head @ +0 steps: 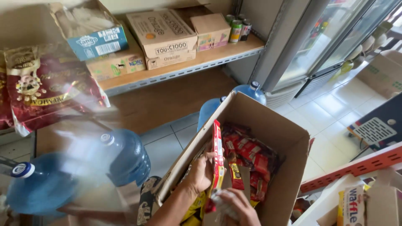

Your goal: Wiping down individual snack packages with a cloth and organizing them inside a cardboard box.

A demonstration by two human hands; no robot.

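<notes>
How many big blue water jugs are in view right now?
4: two at lower left, two behind the open carton. The carton may hide more.

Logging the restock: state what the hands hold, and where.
The left hand grips a strip of red snack packets near its lower middle, over the cardboard box. The right hand pinches its bottom end.

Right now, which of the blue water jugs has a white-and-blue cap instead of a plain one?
The blue jug at far left, low in the view. Its cap is white with a blue band; the jug beside it has a pale, plain cap.
</notes>
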